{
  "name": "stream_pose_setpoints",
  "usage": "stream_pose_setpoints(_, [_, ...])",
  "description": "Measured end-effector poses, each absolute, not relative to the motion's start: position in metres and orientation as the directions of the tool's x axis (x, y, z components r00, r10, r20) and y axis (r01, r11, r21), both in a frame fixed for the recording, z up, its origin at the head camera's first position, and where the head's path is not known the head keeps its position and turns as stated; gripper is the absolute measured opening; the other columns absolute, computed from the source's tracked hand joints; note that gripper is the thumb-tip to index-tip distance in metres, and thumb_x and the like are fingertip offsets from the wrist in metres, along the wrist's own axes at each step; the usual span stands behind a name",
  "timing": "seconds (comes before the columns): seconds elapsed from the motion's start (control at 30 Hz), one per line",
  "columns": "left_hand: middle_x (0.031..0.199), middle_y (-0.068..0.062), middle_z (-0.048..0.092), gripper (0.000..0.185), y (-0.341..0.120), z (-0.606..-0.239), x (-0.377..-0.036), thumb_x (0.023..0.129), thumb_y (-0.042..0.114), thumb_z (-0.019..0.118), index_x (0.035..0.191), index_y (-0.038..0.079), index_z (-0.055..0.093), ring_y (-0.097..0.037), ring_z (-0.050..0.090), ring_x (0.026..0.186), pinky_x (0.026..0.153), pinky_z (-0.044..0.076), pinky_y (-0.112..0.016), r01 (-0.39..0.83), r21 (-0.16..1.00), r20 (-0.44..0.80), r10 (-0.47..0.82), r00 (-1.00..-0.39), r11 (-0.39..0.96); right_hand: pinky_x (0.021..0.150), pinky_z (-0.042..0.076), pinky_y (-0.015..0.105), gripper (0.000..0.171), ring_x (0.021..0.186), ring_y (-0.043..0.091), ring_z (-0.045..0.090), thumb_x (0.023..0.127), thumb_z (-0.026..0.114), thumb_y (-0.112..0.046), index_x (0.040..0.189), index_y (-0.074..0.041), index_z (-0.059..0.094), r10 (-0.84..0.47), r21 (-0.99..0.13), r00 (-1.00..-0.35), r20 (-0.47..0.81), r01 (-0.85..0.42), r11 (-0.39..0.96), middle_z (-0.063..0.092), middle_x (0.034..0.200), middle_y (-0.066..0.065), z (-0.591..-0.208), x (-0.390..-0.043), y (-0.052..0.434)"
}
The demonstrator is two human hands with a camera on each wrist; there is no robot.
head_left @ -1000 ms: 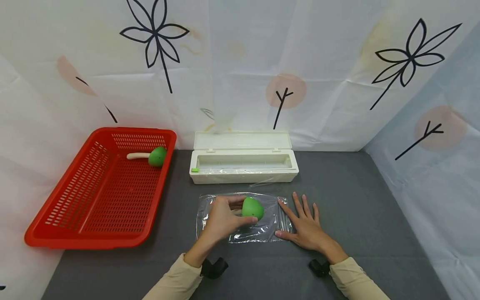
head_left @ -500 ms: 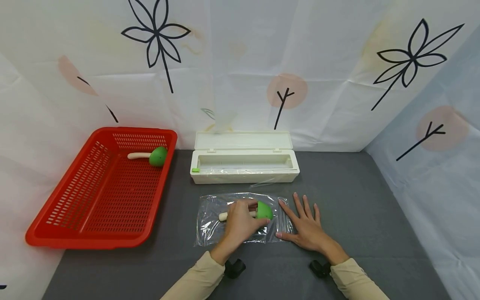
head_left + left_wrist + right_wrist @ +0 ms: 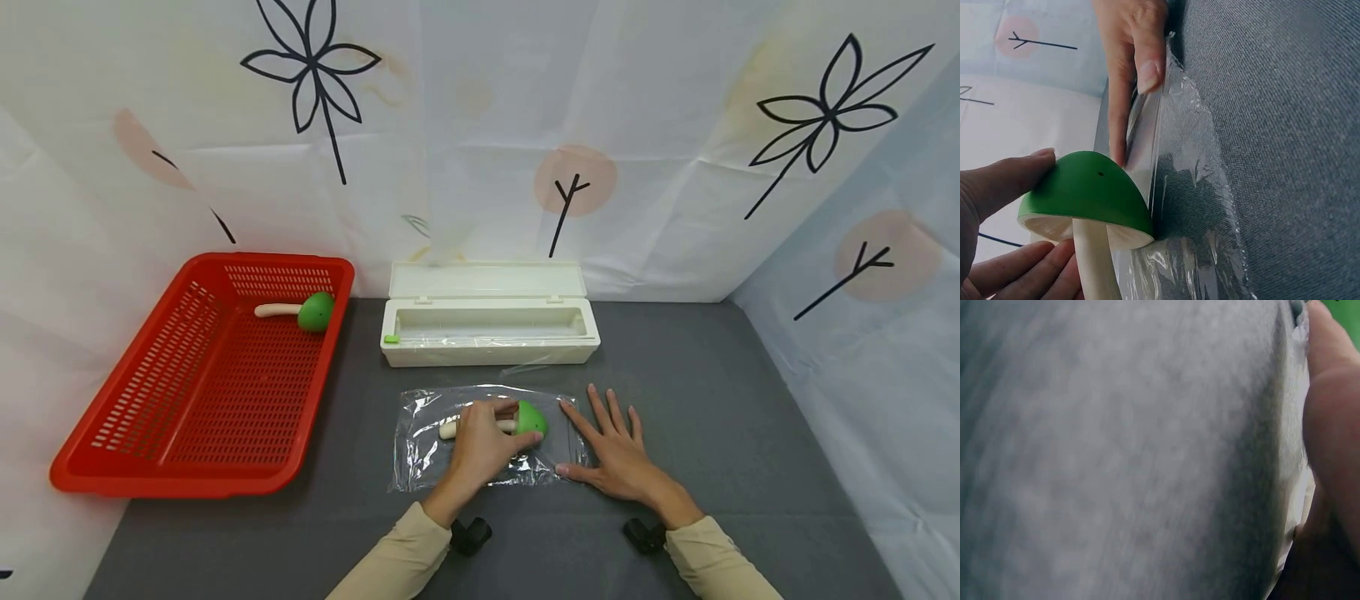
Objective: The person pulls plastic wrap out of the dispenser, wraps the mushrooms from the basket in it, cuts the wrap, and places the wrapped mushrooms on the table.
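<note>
A toy mushroom (image 3: 532, 419) with a green cap and pale stem lies over a sheet of clear plastic wrap (image 3: 427, 462). My left hand (image 3: 480, 450) holds it around the cap, thumb on the near side and fingers on the far side, the stem's end pointing left. In the left wrist view the green cap (image 3: 1088, 190) sits between thumb and fingers, its rim close to the film. My right hand (image 3: 618, 458) rests with spread fingers on the right end of the wrap, thumb and index finger at its edge.
At the left stands a red plastic basket (image 3: 191, 483) with another green-capped toy mushroom (image 3: 315, 312) inside. A white wrap dispenser (image 3: 487, 354) with its lid raised stands behind the sheet, against the patterned cloth backdrop (image 3: 465, 167).
My left hand has carried the mushroom a little to the right over the wrap, lower to the sheet, then held nearly still. My right hand has stayed on the wrap's right end.
</note>
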State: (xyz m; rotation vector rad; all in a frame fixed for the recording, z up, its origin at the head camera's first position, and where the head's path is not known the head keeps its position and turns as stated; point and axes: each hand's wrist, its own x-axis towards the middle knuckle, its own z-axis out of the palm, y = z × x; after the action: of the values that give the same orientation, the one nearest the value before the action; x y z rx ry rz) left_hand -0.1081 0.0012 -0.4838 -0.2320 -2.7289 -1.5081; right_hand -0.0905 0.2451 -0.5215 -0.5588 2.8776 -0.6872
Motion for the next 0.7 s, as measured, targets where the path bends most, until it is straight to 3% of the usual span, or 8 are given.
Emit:
stream_pose_setpoints(0.2, [0.100,-0.008,0.077,0.057,-0.001,-0.484,-0.109,0.071,0.027,0.095,0.117,0.000,0.074,-0.023,0.072,0.096,0.092,0.053,-0.043,0.135,0.860,0.082,0.128,-0.988,0.493,0.109,0.000,0.074,0.109,0.149,0.054,0.004,0.078,0.074,-0.070,0.162,-0.020,0.026,-0.406,-0.482,-0.914,0.009,-0.360,0.799,0.012,0.165,0.026,-0.523,-0.091,0.251])
stream_pose_setpoints(0.4, [0.104,-0.009,0.077,0.059,-0.003,-0.485,-0.110,0.069,0.029,0.096,0.117,0.002,0.075,-0.024,0.071,0.099,0.090,0.054,-0.042,0.133,0.862,0.087,0.116,-0.989,0.489,0.110,0.002,0.075,0.110,0.149,0.053,0.004,0.076,0.078,-0.066,0.162,-0.019,0.028,-0.405,-0.489,-0.914,-0.034,-0.338,0.804,0.013,0.166,0.026,-0.518,-0.091,0.253])
stream_pose_setpoints(0.53, [0.105,-0.011,0.076,0.061,-0.004,-0.484,-0.111,0.067,0.030,0.096,0.117,0.002,0.075,-0.027,0.071,0.100,0.090,0.052,-0.043,0.139,0.868,0.093,0.119,-0.989,0.476,0.109,0.005,0.075,0.108,0.149,0.054,0.008,0.074,0.084,-0.061,0.159,-0.017,0.034,-0.397,-0.503,-0.918,-0.017,-0.335,0.797,0.019,0.164,0.026,-0.513,-0.092,0.253])
stream_pose_setpoints(0.7, [0.107,-0.012,0.076,0.060,-0.012,-0.482,-0.110,0.068,0.030,0.096,0.116,0.002,0.075,-0.028,0.071,0.103,0.088,0.055,-0.044,0.168,0.880,0.117,0.139,-0.983,0.445,0.103,0.015,0.075,0.098,0.143,0.055,0.024,0.066,0.093,-0.049,0.148,-0.013,0.052,-0.397,-0.525,-0.911,0.114,-0.394,0.754,0.038,0.154,0.026,-0.510,-0.091,0.254])
